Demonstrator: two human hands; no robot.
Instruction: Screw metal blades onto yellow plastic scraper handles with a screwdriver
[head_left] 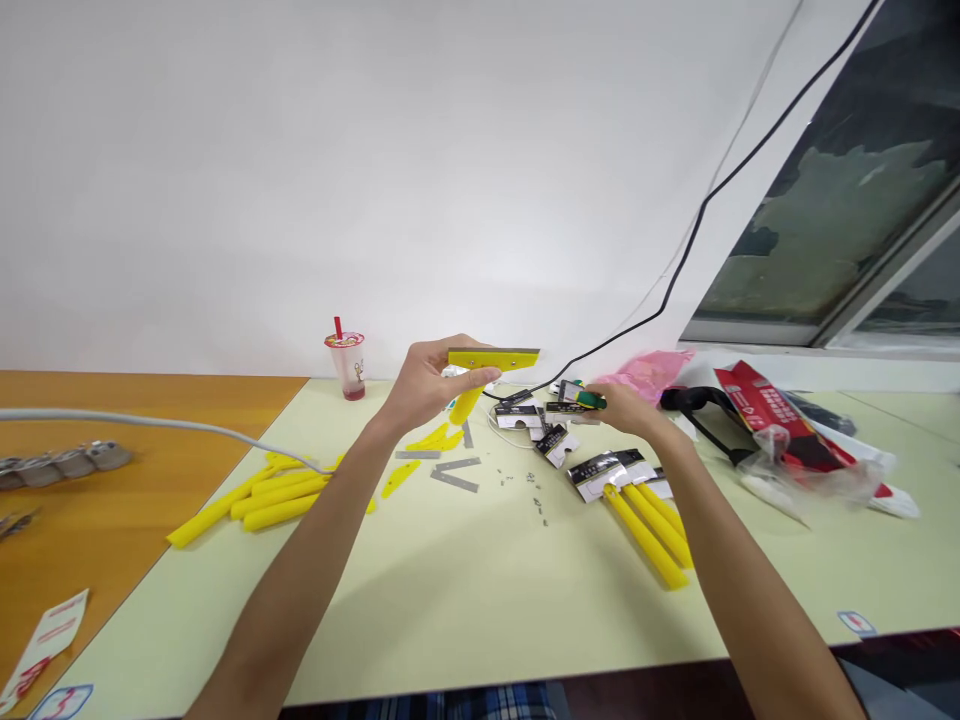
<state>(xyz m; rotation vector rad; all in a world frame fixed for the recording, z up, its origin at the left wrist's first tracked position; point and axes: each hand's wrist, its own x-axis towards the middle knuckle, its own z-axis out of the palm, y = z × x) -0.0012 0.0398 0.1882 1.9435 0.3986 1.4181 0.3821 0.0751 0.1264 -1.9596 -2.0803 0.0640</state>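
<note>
My left hand point(435, 383) is closed around a yellow scraper point(493, 358), raised above the table, its grey blade edge along the top. Two small screw heads show on its yellow head. At the back of the table, my right hand point(624, 408) has its fingers closed on a green-handled screwdriver point(591, 400), whose shaft I cannot make out. Black-and-white header cards point(555, 445) lie beneath and beside it. Between the hands lie loose grey blades point(455, 481), small yellow plates point(400, 478) and scattered tiny screws point(537, 502).
Yellow handles point(285, 497) are piled at left; carded yellow scrapers point(645, 535) lie at right. A drink cup point(348, 365) stands by the wall. Red packaging point(784, 415), pink plastic point(651, 375) and a black cable point(675, 262) are at right. A grey cable point(172, 422) crosses the left side.
</note>
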